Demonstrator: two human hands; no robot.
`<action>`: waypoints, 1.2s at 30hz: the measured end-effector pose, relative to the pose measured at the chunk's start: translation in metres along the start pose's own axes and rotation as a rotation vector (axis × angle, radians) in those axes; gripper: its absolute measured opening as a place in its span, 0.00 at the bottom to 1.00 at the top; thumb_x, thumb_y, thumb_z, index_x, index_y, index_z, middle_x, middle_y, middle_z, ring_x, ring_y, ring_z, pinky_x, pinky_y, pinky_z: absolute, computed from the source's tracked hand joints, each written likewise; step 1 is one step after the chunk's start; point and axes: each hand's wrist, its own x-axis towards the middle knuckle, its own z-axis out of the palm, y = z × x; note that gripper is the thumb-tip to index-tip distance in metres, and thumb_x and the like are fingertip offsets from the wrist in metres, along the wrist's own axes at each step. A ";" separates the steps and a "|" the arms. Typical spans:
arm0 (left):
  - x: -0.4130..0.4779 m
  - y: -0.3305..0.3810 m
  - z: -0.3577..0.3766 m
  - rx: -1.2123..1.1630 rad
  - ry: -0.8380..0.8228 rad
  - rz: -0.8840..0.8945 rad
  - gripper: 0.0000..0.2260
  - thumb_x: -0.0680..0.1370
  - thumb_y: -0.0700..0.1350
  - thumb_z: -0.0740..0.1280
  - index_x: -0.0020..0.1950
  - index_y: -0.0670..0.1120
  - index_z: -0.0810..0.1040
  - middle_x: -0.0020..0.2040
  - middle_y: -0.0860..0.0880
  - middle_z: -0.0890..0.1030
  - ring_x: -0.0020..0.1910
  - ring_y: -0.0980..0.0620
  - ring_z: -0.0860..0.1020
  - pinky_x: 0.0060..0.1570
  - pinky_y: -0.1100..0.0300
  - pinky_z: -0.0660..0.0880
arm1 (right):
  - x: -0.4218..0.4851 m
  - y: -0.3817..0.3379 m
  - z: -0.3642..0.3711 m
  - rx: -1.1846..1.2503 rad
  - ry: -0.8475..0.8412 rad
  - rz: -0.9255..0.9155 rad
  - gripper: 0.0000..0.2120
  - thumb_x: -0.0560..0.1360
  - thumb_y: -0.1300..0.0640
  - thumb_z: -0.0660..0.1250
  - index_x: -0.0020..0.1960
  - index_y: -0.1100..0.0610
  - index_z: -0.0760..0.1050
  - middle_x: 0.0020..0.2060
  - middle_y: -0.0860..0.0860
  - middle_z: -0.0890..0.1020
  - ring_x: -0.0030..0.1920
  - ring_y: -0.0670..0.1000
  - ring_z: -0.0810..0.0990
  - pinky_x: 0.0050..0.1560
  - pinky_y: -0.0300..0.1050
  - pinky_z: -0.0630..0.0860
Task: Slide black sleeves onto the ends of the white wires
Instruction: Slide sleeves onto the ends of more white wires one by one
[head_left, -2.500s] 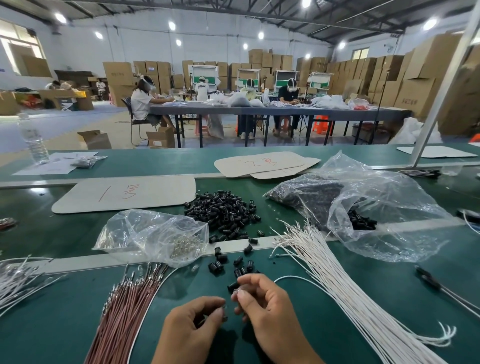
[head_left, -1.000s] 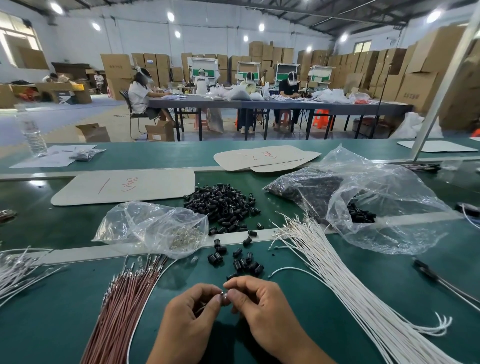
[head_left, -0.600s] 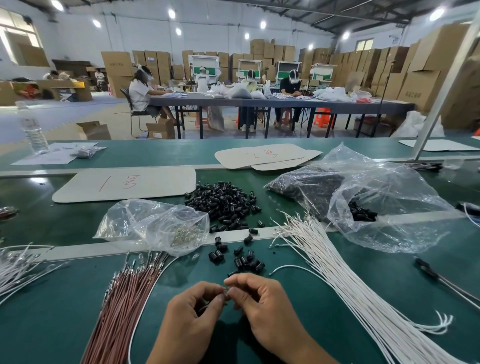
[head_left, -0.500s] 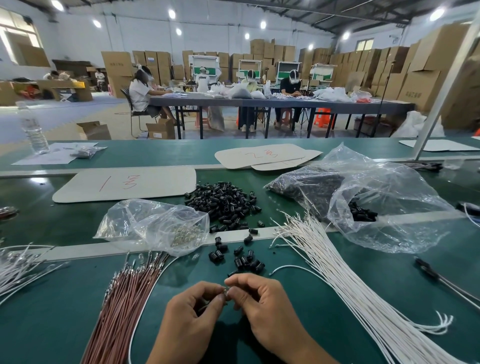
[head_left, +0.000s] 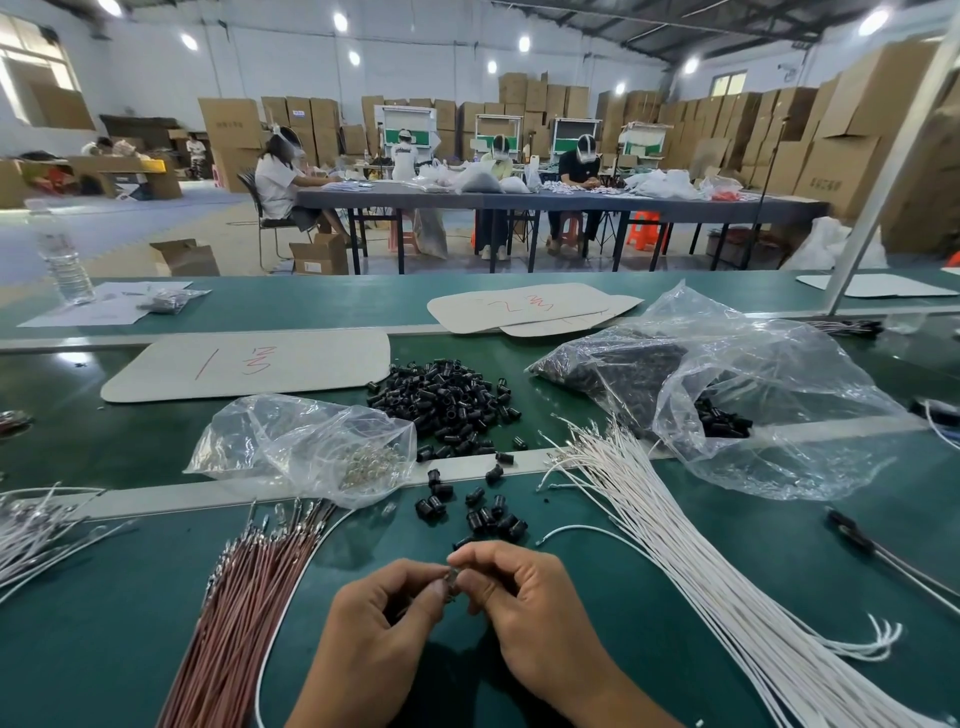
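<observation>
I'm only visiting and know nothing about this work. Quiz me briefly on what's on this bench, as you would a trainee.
1. True or false: the left hand and right hand pinch a small piece between them.
2. The loose heap of black sleeves lies: A) inside a knotted sack, B) bare on the green table, C) in a metal tray.
3. Fill in: the white wires lie to the right of the hands, the reddish-brown wires to their ____.
Key: 1 true; 2 B; 3 left.
</observation>
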 end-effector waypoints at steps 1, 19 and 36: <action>0.000 0.000 0.000 -0.006 -0.002 0.000 0.14 0.74 0.34 0.71 0.41 0.55 0.85 0.32 0.46 0.83 0.29 0.59 0.77 0.32 0.66 0.74 | 0.000 0.000 0.000 0.006 0.004 0.001 0.08 0.76 0.65 0.71 0.49 0.53 0.85 0.38 0.45 0.85 0.34 0.40 0.79 0.40 0.34 0.76; -0.001 0.004 0.000 -0.031 -0.022 0.025 0.12 0.74 0.34 0.70 0.42 0.51 0.85 0.33 0.44 0.83 0.31 0.56 0.79 0.35 0.64 0.76 | -0.001 0.001 0.004 0.008 0.046 -0.024 0.07 0.76 0.61 0.72 0.50 0.50 0.84 0.39 0.50 0.86 0.35 0.42 0.79 0.41 0.37 0.78; 0.006 -0.007 -0.006 -0.264 0.070 -0.097 0.13 0.73 0.34 0.71 0.48 0.51 0.85 0.32 0.45 0.81 0.28 0.53 0.73 0.28 0.64 0.72 | -0.003 -0.007 0.008 0.308 -0.034 0.126 0.14 0.71 0.56 0.76 0.55 0.54 0.78 0.41 0.52 0.84 0.38 0.48 0.81 0.37 0.40 0.77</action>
